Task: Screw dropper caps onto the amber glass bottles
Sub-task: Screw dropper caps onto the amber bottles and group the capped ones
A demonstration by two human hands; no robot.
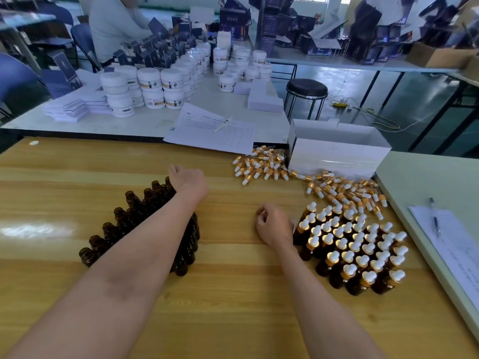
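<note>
A cluster of uncapped amber glass bottles [129, 224] stands left of centre on the wooden table [233, 294]. My left forearm lies across it, and my left hand [188, 182] is at the cluster's far right end, beside the last bottles. Its fingers are hidden behind the hand. My right hand [272, 225] rests on the table with loosely curled fingers and nothing visible in it, just left of the capped bottles [357, 252], which stand in a dense group with gold collars and white bulbs. Loose dropper caps [261, 167] lie scattered behind.
A white cardboard box [337, 151] sits behind more loose caps [344, 190]. Printed sheets with a pen [212, 130] overlap the table's far edge. Papers and a pen [451, 244] lie on the pale table at right. White jars [145, 86], a stool [307, 90] and a seated person [114, 24] are beyond.
</note>
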